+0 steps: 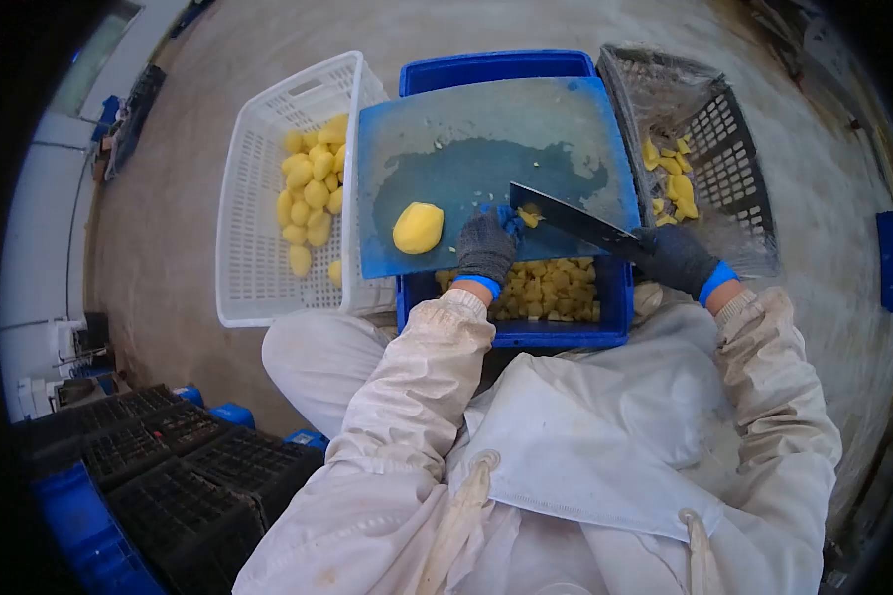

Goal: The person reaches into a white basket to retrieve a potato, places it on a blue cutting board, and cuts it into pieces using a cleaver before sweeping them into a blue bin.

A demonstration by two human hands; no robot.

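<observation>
My right hand [677, 260], in a dark glove with a blue cuff, is closed round the handle of a wide-bladed knife [575, 218]. The blade slants up and left over the blue cutting board [466, 114]. Beside the blade, my left hand [487, 245], gloved with blue fingertips, is curled against a small potato piece [531, 216]; the grip itself is partly hidden. A large peeled potato [418, 228] lies on the board left of that hand. Potato chunks [546, 290] fill the blue bin [615, 322] under the board's near edge. The board's middle is wet, with small scraps.
On the left a white crate [240, 218] holds peeled potatoes [313, 183]. To the right, a black plastic-lined crate [729, 149] contains potato pieces [677, 188]. Black crates [179, 476] and a blue crate [94, 531] stand at lower left.
</observation>
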